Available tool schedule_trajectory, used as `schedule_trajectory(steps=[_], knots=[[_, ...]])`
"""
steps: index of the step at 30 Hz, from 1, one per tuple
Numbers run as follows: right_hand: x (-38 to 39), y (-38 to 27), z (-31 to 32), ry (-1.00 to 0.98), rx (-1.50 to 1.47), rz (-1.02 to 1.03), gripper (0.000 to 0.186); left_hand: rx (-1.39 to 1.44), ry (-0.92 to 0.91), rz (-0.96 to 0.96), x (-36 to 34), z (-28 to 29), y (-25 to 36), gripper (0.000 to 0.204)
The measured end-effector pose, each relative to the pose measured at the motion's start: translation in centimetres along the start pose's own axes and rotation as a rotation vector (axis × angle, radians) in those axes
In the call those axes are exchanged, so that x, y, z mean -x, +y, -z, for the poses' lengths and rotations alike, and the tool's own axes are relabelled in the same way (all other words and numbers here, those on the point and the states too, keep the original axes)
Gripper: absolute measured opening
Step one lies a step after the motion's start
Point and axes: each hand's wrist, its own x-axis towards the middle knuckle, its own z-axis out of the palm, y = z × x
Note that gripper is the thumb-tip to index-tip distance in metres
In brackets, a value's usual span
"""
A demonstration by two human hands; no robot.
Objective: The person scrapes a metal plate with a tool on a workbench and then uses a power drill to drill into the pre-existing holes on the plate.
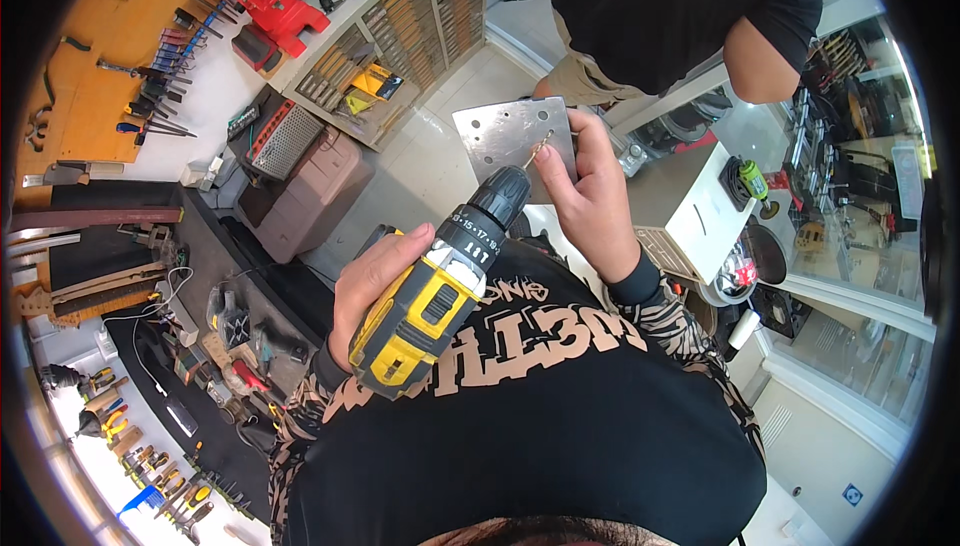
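My left hand [372, 281] is wrapped round a yellow and black cordless drill [437, 296], held at a slant in front of my chest. From its black chuck a thin gold-coloured drill bit [535, 153] points up and right, its tip over the plate's face near my right thumb. Whether the bit sits in a hole cannot be made out. My right hand [588, 194] grips a silver metal plate [497, 129] by its right side, thumb on the face and fingers behind. Several small holes pierce the plate, which hangs in the air.
Another person in a black shirt [690, 16] stands beyond the plate. On the left are a cluttered workbench [225, 316], wall-hung tools and a brown plastic box [325, 191]. A red vise [270, 11] sits on the far-left counter. A white cabinet [685, 211] stands at right.
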Motion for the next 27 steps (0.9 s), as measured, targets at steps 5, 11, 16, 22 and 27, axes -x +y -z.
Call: schedule_trajectory(steps=[5, 11, 16, 22, 27], knots=[[0.0, -0.2, 0.0, 0.000, 0.049, 0.019, 0.037, -0.014, -0.019, 0.057, 0.2, 0.4, 0.3, 0.069], [0.2, 0.5, 0.1, 0.040, 0.155, 0.100, 0.038, -0.003, -0.004, 0.132, 0.0, 0.2, 1.0, 0.067], [0.2, 0.9, -0.1, 0.088, 0.253, 0.170, 0.040, -0.047, -0.020, 0.101, -0.3, 0.4, 1.2, 0.067], [0.2, 1.3, 0.0, 0.107, 0.364, 0.252, 0.043, -0.025, -0.002, 0.134, -0.1, 0.2, 1.1, 0.070], [0.1, 1.1, 0.1, 0.118, 0.459, 0.305, 0.043, -0.016, -0.025, 0.059, -0.2, 0.3, 0.4, 0.074]])
